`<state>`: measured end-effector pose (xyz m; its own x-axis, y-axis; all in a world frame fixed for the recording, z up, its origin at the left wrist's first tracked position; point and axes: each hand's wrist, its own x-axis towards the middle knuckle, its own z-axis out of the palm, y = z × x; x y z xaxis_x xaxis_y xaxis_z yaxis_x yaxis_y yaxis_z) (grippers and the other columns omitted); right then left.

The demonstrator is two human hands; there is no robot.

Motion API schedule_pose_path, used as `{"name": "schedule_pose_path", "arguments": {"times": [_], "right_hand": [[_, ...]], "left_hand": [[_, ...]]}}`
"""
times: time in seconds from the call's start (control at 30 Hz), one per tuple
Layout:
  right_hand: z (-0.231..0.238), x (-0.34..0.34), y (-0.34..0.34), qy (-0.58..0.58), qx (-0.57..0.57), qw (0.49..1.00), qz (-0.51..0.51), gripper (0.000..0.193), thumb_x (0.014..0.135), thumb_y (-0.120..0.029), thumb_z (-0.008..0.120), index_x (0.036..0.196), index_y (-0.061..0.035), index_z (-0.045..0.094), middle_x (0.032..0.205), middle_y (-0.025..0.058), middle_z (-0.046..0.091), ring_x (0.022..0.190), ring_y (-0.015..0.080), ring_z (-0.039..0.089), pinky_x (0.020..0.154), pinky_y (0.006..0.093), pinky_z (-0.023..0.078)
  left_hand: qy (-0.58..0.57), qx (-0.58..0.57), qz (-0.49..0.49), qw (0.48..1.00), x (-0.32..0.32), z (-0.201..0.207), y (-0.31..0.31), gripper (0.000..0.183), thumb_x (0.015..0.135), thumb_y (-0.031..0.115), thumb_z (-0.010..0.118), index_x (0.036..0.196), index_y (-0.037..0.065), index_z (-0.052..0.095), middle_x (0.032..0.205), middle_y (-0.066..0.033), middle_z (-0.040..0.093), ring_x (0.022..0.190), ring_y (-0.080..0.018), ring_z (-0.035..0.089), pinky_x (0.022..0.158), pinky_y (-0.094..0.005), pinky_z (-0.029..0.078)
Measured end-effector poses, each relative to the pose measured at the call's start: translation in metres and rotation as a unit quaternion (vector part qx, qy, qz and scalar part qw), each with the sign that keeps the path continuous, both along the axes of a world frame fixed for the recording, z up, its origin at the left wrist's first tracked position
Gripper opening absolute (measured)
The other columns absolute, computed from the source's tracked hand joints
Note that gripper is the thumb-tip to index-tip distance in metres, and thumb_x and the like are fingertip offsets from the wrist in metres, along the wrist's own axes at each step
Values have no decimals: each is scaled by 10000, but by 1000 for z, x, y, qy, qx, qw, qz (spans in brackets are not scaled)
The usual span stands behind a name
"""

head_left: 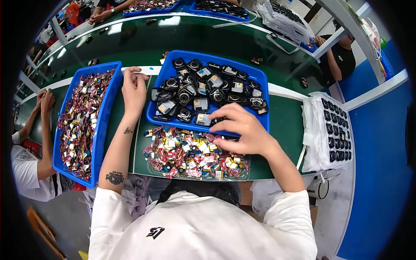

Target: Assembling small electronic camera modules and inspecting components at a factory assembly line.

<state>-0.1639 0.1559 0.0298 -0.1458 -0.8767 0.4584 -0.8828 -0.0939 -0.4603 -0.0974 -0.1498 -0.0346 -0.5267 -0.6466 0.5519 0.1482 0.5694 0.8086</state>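
A blue tray [265, 123] holds many black round-backed watch cases, some showing silvery insides. Over its near right edge is my right hand [247, 132], fingers curved and apart, the fingertips beside a watch case [202, 119] with a pale inside. Whether they touch it I cannot tell. My left hand [134, 93] is just left of this tray, near the pale rail, fingers loosely bent and apart, with nothing visible in it. Closer to me, a clear shallow tray [208, 177] is heaped with small red, white, yellow and blue parts.
A long blue tray [113, 93] of similar small parts stands left of my left arm. Stacked white trays [318, 160] with rows of black pieces stand at right. Beyond the pale rail runs a green belt [130, 45] with scattered parts. Other people sit at left, far side and right.
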Motion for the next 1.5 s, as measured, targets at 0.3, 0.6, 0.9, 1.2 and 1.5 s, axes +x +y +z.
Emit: {"name": "schedule_pose_path", "arguments": {"times": [0.3,0.6,0.9,1.2,1.5], "right_hand": [[-29,23,-8,31,28,999,-2,247,666,-223,740,836,-75,639,1192,80,552,1146,262,477,892,394,408],[-32,21,8,-406,-93,908,-48,313,706,-93,796,854,-51,523,814,21,624,609,25,506,526,178,378],[-28,14,9,-537,-136,830,-64,109,867,-34,621,946,2,555,788,45,610,717,108,629,637,224,513],[-29,6,11,-558,-93,823,-46,252,887,-32,571,1128,39,587,1023,130,647,869,152,641,745,250,524],[-29,16,10,-530,-94,839,-79,265,834,9,644,1093,57,618,1024,127,649,938,145,630,822,262,527]], "left_hand": [[12,-155,-193,969,22,59,94,87,758,-27,656,839,1,670,749,-75,633,590,-121,556,521,-231,427],[-46,-307,-280,909,24,31,98,54,779,-10,641,827,11,628,752,-89,633,642,-232,598,573,-310,463],[30,-254,-298,920,25,27,95,146,546,-132,475,601,-1,510,635,-91,556,607,-248,521,555,-315,399],[8,-228,-288,930,32,31,88,98,521,-49,490,532,33,438,541,-63,406,555,-226,413,530,-312,300],[16,-242,-270,932,33,33,103,286,588,133,835,570,59,559,614,-38,524,651,-208,518,559,-306,371]]}}
